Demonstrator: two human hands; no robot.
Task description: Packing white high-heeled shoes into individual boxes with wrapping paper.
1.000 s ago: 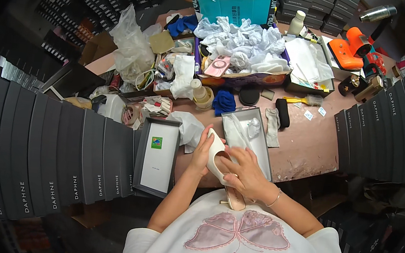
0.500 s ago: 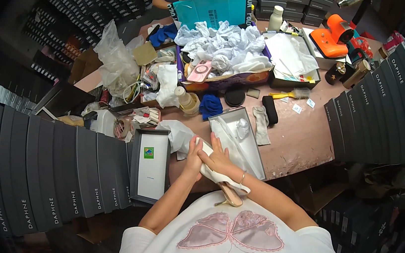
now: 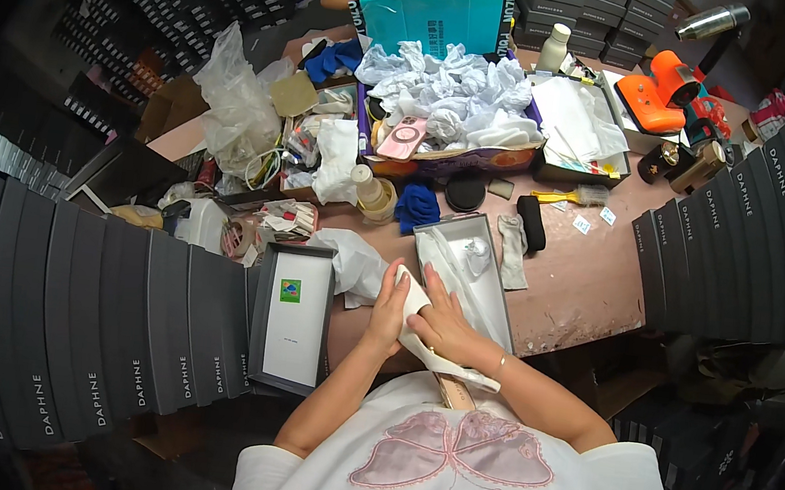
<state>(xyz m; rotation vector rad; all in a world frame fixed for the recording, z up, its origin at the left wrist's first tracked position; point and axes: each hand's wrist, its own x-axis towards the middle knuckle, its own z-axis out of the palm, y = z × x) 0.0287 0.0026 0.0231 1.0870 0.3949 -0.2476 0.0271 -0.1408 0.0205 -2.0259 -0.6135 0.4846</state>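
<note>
A white shoe with a tan insole is held toe-away between both my hands, over the table's near edge. My left hand wraps its left side with the fingers pointing up along the toe. My right hand presses on the upper from the right, thumb across it. The white back part of the shoe and its insole stick out below my right wrist, close to my shirt. Just beyond my right hand lies an open grey shoebox with white tissue paper in it.
Left of my hands stands a grey box lid with a green sticker inside. Rows of grey shoeboxes flank both sides. Farther back are a carton of crumpled paper, a pump bottle, a yellow brush and an orange device.
The shoe has turned in my hands, and its heel, visible before, is now hidden. My right hand has slid a little down the upper. The whole view has shifted slightly.
</note>
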